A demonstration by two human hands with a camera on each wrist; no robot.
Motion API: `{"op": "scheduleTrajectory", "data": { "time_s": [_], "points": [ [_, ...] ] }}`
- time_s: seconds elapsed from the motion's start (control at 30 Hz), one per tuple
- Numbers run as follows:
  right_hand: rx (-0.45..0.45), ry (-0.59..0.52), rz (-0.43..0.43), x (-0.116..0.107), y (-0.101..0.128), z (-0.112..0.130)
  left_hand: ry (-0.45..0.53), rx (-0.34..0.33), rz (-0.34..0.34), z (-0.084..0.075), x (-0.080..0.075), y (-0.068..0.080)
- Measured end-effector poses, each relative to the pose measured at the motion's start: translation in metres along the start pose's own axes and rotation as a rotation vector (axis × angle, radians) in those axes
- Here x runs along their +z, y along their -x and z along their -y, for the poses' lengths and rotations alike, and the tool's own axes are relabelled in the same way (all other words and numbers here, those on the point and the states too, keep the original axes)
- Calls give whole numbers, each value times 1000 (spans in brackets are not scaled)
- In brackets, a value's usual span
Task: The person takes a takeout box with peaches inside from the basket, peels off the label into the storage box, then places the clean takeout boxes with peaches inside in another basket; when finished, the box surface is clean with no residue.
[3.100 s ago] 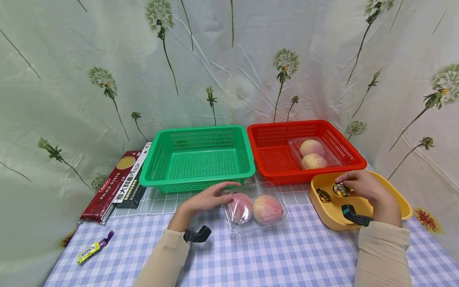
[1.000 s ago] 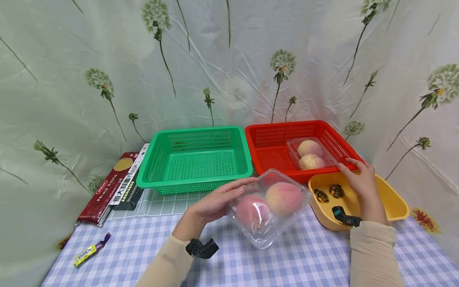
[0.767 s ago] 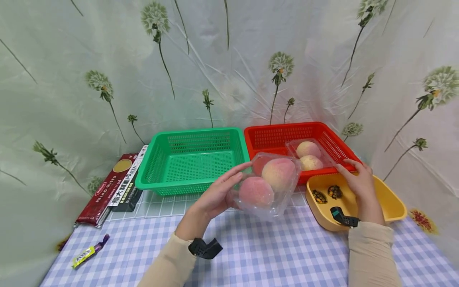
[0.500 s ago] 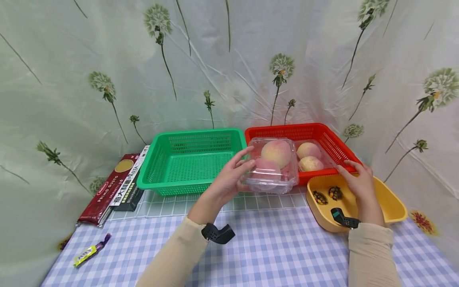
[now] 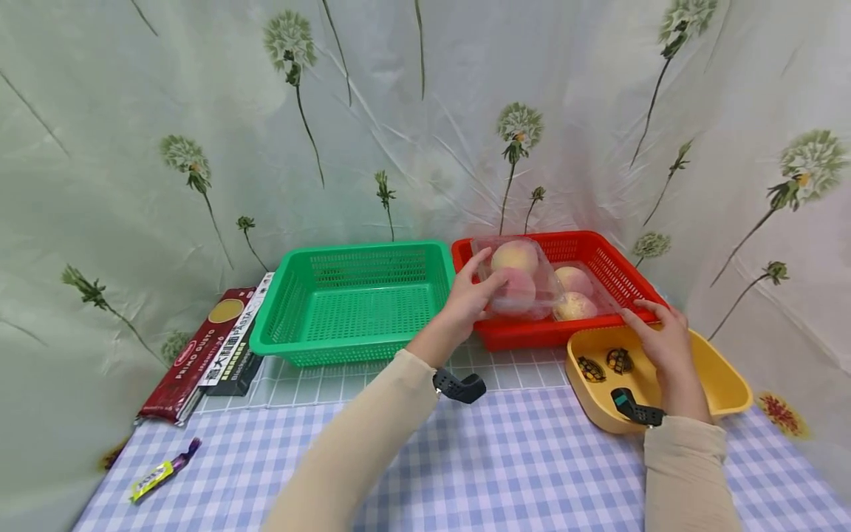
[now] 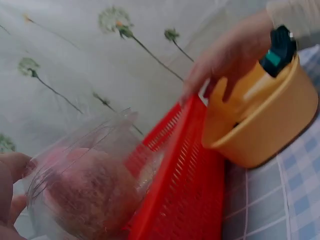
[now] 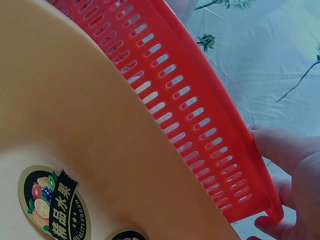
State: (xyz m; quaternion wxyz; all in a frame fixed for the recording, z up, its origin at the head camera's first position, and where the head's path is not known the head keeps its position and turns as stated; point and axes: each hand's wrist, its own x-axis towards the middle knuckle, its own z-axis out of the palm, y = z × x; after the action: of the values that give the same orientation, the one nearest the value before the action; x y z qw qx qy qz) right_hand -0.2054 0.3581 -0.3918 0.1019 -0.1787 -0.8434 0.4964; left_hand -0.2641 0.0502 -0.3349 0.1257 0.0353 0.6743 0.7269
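Note:
My left hand (image 5: 468, 293) grips the left side of a clear plastic clamshell (image 5: 545, 284) with two peaches (image 5: 515, 257) in it. The pack is tilted over the left half of the red basket (image 5: 525, 336); whether it touches the bottom cannot be seen. In the left wrist view, a blurred peach (image 6: 92, 192) shows through the plastic beside the basket wall. My right hand (image 5: 668, 343) holds the red basket's near right corner, thumb (image 7: 280, 145) on the rim and fingers beneath. A second clamshell of peaches (image 5: 575, 304) lies in the basket's right half.
A yellow tub (image 5: 598, 414) with two dark fruit stickers (image 5: 620, 360) stands under my right forearm. Left of the red basket is a green basket (image 5: 366, 347). Pasta packs (image 5: 206, 347) lie further left, and a candy (image 5: 162, 473) lies on the checked cloth.
My left hand has lifted the clamshell off the table and carried it forward and right over the red basket. My right hand has moved from a sticker in the tub to the basket's rim.

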Motion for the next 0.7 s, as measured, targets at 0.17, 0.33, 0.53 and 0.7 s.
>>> {"op": "scheduleTrajectory", "data": {
  "time_s": [0.17, 0.33, 0.53, 0.7],
  "points": [
    [4, -20, -6, 2, -1, -4, -128, 37, -22, 9, 13, -14],
    [2, -20, -9, 1, -2, -3, -279, 52, -59, 13, 28, -24],
    [7, -21, -2, 1, -2, -1, -424, -33, -38, 13, 35, -27],
    [33, -24, 5, 1, -1, -2, -523, -106, -12, 13, 35, -26]
  ]
}}
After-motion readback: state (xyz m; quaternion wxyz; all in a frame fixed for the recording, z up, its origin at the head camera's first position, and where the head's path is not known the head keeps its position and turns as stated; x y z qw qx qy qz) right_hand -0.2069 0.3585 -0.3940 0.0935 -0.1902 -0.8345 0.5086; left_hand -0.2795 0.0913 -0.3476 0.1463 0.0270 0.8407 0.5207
